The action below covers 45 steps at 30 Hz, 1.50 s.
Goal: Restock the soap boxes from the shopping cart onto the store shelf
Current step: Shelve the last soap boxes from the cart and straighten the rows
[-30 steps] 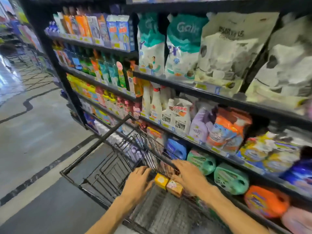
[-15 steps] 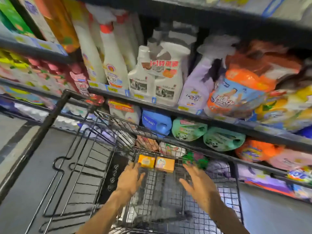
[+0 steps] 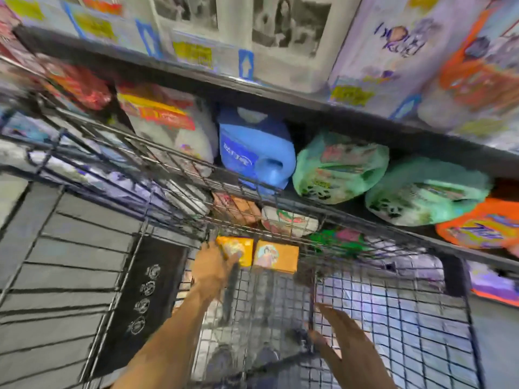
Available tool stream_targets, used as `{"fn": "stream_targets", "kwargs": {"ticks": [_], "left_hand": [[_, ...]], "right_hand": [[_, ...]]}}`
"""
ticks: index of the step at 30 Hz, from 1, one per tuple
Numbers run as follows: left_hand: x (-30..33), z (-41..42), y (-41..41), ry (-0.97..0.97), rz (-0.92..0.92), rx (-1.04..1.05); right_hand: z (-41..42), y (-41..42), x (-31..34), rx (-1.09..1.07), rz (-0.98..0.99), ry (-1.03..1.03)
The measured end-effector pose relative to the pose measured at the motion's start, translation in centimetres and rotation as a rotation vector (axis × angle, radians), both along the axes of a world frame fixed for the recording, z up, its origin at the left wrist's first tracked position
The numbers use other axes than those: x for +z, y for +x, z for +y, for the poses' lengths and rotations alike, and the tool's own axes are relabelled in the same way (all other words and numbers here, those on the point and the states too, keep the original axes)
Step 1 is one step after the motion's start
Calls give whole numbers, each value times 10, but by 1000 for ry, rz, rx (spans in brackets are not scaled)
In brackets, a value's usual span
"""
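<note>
Dark metal wire cart (image 3: 393, 318), glossy plastic blue jug (image 3: 252, 153), printed cardboard soap boxes (image 3: 276, 256).

One view only, worn on the head, looking forward and steeply down into the wire shopping cart (image 3: 365, 290) from just above it. Wide-angle, with straight lines bowed toward the edges and much of the frame blurred. Close to the store shelf (image 3: 280, 94), whose boards run slantwise from upper left to lower right across the upper half. Both forearms entering from the bottom edge, the floor showing at left through the cart's wires.
</note>
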<state>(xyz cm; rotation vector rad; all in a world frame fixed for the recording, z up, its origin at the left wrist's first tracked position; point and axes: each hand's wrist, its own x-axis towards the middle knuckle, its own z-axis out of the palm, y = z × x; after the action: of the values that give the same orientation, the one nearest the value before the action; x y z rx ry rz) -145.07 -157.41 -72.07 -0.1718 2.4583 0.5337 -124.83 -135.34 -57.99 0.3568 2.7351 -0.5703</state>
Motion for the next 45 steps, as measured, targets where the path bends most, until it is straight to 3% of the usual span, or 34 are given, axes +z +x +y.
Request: {"fn": "stream_targets", "kwargs": {"ticks": [1,6,11,15,22,26,28,31,35,38,41,45], "left_hand": [[-1,1,0,0,9,44],[8,10,0,92,69,200],[33,-6,8,295,136,317],[58,-36,19,226,103,217],[64,-79,58,399,51,356],[56,-96,74,451,91,281],[57,-98,80,585,42,399],[64,-98,81,601,59,387],[73,-97,81,633,70,387],[90,-101,74,596,95,245],[123,-92,67,687,35,304],[195,-78,58,692,44,130]], "right_hand": [[4,0,-1,5,25,4],[15,-5,14,-57,-265,-118],[9,-32,27,-131,-229,-205],[3,-69,20,-245,-170,-321],[-10,-118,-44,-426,-162,-472],[-7,-134,-85,-572,-262,-467],[-4,-135,-95,-602,-231,-489],[2,-133,-98,-667,-196,-595],[8,-119,-89,-684,-106,-631],[13,-96,-78,-636,-26,-655],[16,-74,-22,-642,-2,-678],[27,-26,66,-700,107,-726]]}}
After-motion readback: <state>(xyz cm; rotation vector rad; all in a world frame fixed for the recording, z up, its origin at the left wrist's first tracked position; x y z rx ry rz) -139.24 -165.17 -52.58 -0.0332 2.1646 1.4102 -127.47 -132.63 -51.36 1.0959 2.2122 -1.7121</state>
